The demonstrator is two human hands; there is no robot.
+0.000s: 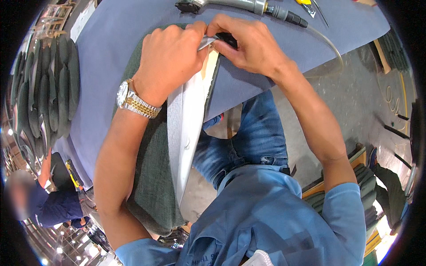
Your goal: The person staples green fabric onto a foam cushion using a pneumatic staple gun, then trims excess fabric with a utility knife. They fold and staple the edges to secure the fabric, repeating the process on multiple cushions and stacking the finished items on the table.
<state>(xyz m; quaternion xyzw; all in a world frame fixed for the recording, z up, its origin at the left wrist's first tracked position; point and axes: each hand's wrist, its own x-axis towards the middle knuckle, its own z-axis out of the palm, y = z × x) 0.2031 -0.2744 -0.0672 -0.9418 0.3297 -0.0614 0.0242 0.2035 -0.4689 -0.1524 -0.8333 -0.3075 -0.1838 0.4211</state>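
Hands (208,48) gripping scissors (217,40), blue table (115,26)

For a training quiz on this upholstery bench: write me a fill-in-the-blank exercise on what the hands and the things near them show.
1. The left hand wears a metal ____ at its wrist.
2. Both hands meet at the top edge of a cushion panel covered in ____ fabric.
3. The right hand holds a small tool with a ____ handle.
4. A grey pneumatic tool lies on the ____ table cover.

Missing words: watch; green; black; blue
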